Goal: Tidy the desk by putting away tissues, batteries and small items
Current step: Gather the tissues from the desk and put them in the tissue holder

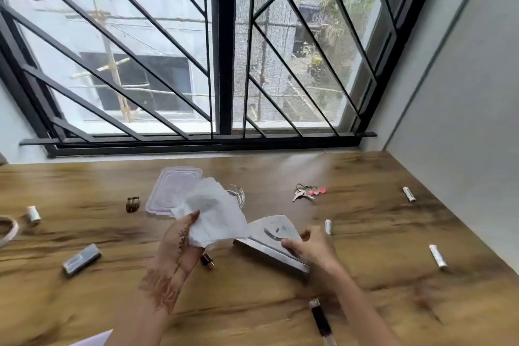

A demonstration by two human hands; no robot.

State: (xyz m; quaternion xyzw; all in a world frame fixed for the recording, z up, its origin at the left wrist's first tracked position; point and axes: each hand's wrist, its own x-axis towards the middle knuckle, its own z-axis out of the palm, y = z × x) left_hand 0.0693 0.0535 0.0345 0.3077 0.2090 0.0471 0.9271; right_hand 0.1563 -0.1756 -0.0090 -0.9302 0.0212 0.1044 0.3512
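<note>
My left hand (179, 244) holds a bunch of white tissues (213, 213) above the middle of the wooden desk (365, 284). My right hand (311, 247) grips the near edge of a shiny silver tissue holder (273, 236) with a smiley face on it, tilted up off the desk. White batteries lie scattered: one beside the holder (328, 226), one at the right (437, 255), one at the far right (409, 194), one at the left (33, 215). A small dark item (207, 261) lies under my left hand.
A clear plastic lid (171, 191) lies behind the tissues, with thin wire (238, 194) next to it. Keys with pink tags (307, 192), a brown hair clip (132, 203), a silver block (81, 258), a tape roll (8, 229) and a dark stick (321, 320) lie around. A barred window stands behind.
</note>
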